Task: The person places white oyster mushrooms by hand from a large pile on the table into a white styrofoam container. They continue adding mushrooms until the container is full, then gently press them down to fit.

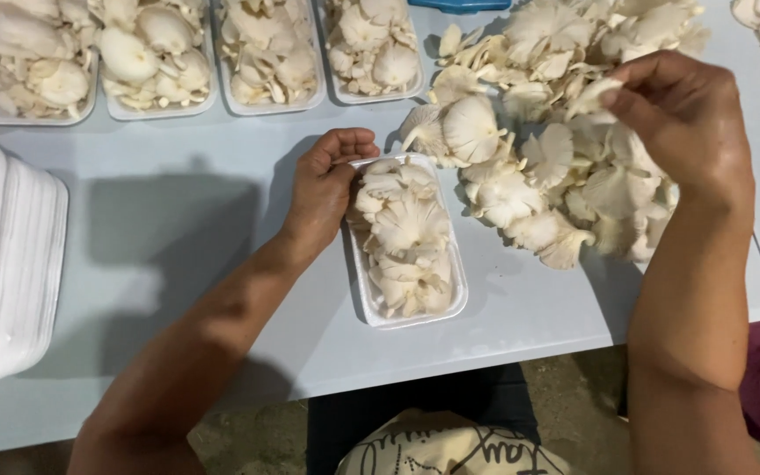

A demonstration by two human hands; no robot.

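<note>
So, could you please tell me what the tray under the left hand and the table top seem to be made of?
The tray looks like white foam plastic: matte, with a thick rounded rim, though thin moulded plastic is possible. The table top looks like pale smooth laminate or plastic, with a faint sheen and no grain.

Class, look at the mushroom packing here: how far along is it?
Done: four filled trays stand along the back. In hand: the left hand holds the front tray, already heaped, while the right hand picks a mushroom from the loose pile. Left: that pile, and the empty tray stack.
</note>
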